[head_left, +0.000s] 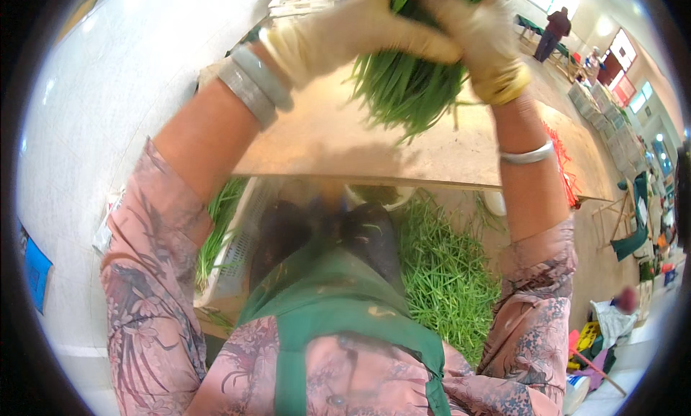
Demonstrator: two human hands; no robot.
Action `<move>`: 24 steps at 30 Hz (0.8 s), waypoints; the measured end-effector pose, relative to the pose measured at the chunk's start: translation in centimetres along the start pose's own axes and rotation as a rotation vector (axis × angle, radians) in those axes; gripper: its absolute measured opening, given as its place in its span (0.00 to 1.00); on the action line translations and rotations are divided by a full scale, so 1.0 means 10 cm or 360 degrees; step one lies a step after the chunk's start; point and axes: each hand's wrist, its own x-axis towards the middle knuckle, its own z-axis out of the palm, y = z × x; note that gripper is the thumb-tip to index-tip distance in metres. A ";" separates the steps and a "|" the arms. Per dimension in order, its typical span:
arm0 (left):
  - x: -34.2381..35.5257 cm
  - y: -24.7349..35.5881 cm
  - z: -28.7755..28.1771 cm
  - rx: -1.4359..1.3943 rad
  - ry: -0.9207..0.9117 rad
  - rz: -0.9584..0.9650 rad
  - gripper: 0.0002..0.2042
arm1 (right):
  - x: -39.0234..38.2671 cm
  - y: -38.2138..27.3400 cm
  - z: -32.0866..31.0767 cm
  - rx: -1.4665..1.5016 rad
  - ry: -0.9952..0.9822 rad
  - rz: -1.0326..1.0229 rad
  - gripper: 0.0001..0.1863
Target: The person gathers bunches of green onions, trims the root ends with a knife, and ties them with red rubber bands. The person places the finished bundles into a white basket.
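A thick bunch of garlic chives (410, 92) is held up over the wooden table (317, 139), its long leaf ends hanging toward me. My left hand (360, 34), in a pale work glove, grips the bunch from the left with the thumb stretched across its front. From the other side my right hand (489, 52), gloved too and slightly blurred, is closed around it. The upper end of the bunch runs out of the picture at the top.
Red ties (565, 168) lie at the table's right edge. Below it, loose green leaves (446, 279) cover the floor on my right. A white crate (234, 258) with more chives stands on my left. Stacked crates (601, 106) and a person (554, 33) are farther off.
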 end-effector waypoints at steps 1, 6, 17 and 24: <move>0.05 -0.28 0.10 -0.0146 0.0021 0.0146 0.33 | -0.11 0.18 0.02 -0.0055 0.0045 -0.0141 0.19; 0.11 -0.24 0.32 -0.0059 0.0308 0.0063 0.34 | -0.15 0.37 -0.28 0.0007 -0.0243 0.0165 0.29; 0.38 0.12 0.33 -0.0364 0.0389 0.0137 0.17 | 0.34 -0.29 -0.35 0.0558 -0.0336 0.0265 0.41; 0.15 0.45 0.04 -0.1322 0.0305 0.0096 0.19 | -0.03 -0.30 -0.51 0.0421 -0.0514 0.0139 0.53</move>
